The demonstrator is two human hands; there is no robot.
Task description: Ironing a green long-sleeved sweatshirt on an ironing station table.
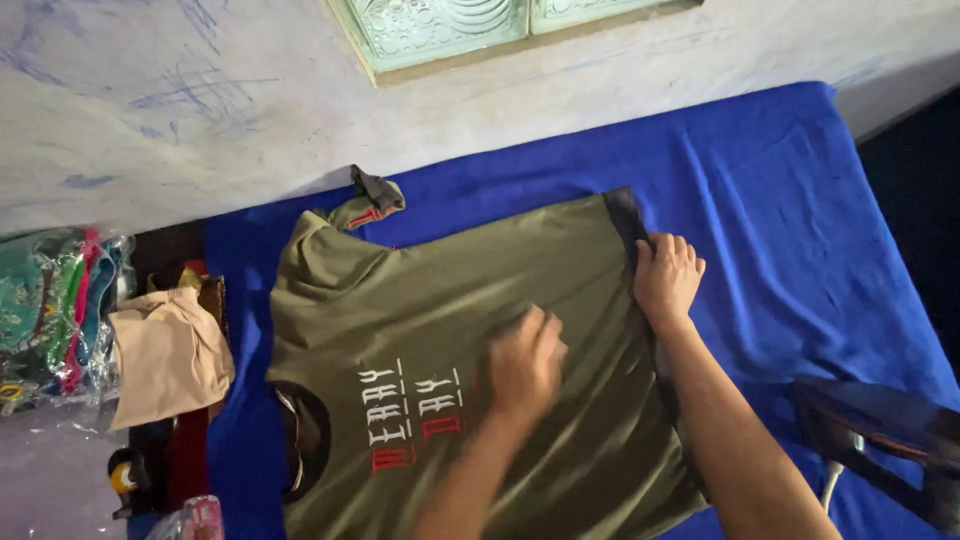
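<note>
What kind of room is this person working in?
Probably a home ironing or clothes-folding corner: an olive-green printed T-shirt spread on a blue cloth-covered table, with bagged folded garments stacked beside it.

One camera, on person's head. Looks down from above, close over blue table (780, 200). Wall (200, 100) at top edge. No second view.

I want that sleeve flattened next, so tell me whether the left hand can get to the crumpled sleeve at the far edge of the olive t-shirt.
Probably yes. The left hand lies flat on the olive t-shirt, and only bare shirt fabric lies between it and the crumpled sleeve. The right hand is off at the hem, out of the way.
</note>
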